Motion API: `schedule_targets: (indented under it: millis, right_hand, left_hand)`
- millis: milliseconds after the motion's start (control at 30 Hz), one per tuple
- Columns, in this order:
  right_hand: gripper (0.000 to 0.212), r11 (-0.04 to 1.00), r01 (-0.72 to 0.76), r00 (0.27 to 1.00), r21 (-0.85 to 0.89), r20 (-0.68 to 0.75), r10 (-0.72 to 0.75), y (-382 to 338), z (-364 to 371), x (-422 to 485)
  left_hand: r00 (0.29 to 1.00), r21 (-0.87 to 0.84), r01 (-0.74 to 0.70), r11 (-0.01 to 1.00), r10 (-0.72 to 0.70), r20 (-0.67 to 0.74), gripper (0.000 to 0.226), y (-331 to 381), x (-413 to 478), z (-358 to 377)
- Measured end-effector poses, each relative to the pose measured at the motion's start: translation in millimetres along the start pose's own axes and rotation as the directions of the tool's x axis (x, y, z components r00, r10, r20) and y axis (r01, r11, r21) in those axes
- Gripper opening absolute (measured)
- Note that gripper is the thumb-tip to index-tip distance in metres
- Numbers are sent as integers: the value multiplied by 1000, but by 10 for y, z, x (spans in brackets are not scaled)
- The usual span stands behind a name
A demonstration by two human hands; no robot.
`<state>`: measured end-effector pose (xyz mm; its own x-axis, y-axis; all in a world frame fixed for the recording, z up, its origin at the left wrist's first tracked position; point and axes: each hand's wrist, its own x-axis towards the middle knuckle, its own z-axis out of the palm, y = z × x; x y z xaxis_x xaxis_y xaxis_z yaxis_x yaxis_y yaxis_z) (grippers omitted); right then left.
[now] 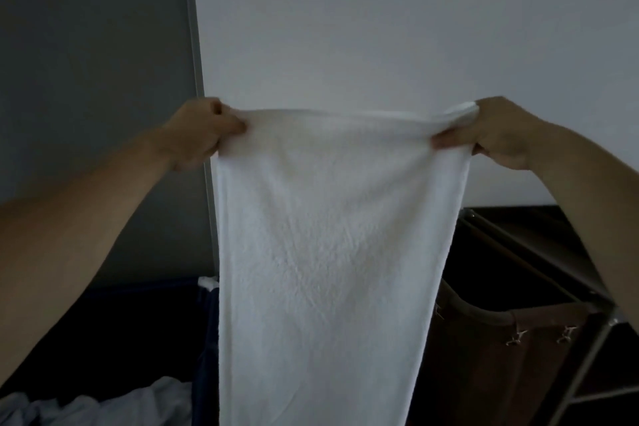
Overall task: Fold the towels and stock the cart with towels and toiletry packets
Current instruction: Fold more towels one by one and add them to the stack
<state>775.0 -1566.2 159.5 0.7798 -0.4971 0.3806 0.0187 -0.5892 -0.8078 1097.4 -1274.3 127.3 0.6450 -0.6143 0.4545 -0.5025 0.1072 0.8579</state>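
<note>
- The white towel (325, 252) hangs straight down in front of you, stretched flat against the pale wall (380, 28), and its lower end runs out of view at the bottom.
- Your left hand (198, 133) pinches the top left corner, thumb and curled fingers closed on the cloth.
- Your right hand (498, 131) pinches the top right corner the same way, with a bunch of cloth above the thumb.
- A brown cloth bag (501, 356) hangs on a metal frame (584, 356) at lower right.
- Crumpled pale linen (103, 405) lies in a dark bin (145, 322) at lower left.
</note>
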Motion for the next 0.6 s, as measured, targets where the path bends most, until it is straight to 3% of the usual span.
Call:
schedule_targets:
  millis: [67,100,167,233,367,467,600]
  right_hand:
    - [48,983,105,964,151,-258,-63,-13,46,68]
    - [42,973,122,951,195,-305,-58,-12,84,76]
    - [39,990,20,971,137,-239,14,28,167,45]
    - [46,998,-64,978,23,-196,68,82,182,-19]
    - [37,991,33,950,130,-311,9,51,106,-34]
    - [23,996,-67,978,62,-191,77,54,104,-36]
    - [18,985,-58,972,165,-217,94,148,139,5]
  left_hand:
    - [976,-31,-164,986,158,-150,9,41,75,-74]
    - [959,-1,-211,977,207,-195,3,43,85,-89]
    - [957,123,-193,973,215,-197,5,-19,66,-101]
    - [978,215,-153,965,179,-109,8,-129,12,-101]
    - [965,77,-164,983,177,-192,15,-65,-10,-33]
    - [968,85,-172,981,185,-171,15,-7,-10,-12]
    - [974,49,-92,995,100,-201,10,-127,103,31]
